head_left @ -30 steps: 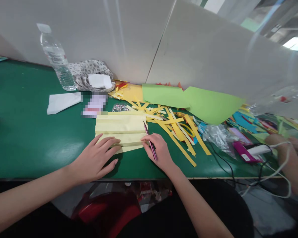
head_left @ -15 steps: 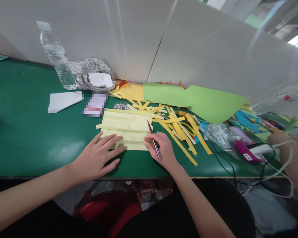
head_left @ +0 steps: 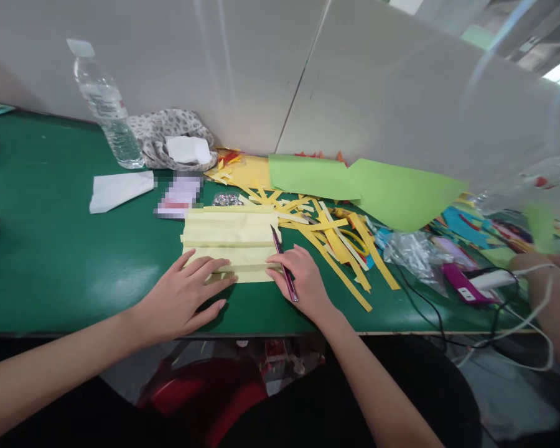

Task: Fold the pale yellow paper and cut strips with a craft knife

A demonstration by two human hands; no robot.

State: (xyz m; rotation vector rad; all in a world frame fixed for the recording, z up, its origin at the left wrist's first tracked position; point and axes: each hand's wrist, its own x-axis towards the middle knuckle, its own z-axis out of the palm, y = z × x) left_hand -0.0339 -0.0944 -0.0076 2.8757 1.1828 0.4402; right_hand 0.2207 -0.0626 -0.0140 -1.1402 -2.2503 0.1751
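A pale yellow sheet of paper (head_left: 228,235) with crosswise folds lies on the green table in front of me. My left hand (head_left: 191,283) rests on its near left part, fingers spread and stretched out. At the sheet's near right edge, thumb and fingertips of my right hand (head_left: 303,274) touch the paper. That same hand grips a slim dark purple pen (head_left: 284,266), its pointed end facing away from me. Part of the pen and the sheet's near corners are covered by my fingers.
Yellow paper strips (head_left: 338,239) lie heaped right of the sheet, near green paper (head_left: 401,193). A plastic bottle (head_left: 105,106), a phone (head_left: 180,198) and a white tissue (head_left: 119,191) stand or lie left. Cables and another person's hand (head_left: 536,286) are at far right.
The yellow sheet has slid slightly to the left. My right hand has moved a little left with the pen; my left hand has stayed nearly still.
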